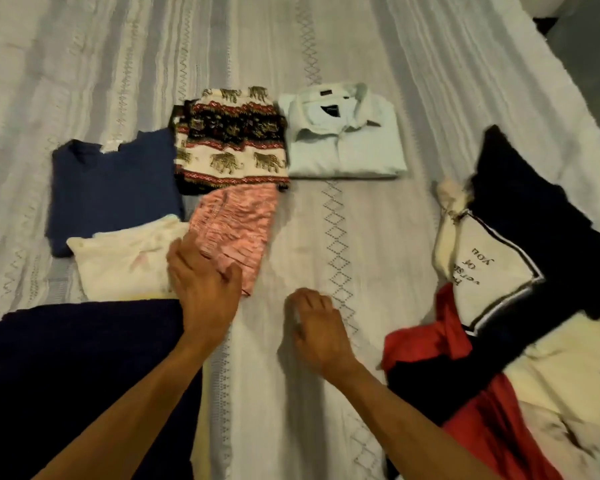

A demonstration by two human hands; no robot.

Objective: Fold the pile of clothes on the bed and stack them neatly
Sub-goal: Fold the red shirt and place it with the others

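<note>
Fingers (pixel 222 271) of both hands loose, gripping nothing, above white patterned bedspread (pixel 326 220) beside folded clothes (pixel 232 147)

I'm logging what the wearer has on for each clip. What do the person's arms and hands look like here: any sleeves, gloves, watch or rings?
Both forearms are bare as far as the frame shows, with no sleeves in view. The left hand and right hand wear no gloves, and no watch or bracelet shows at either wrist. The picture is too blurred to tell about rings.
</note>
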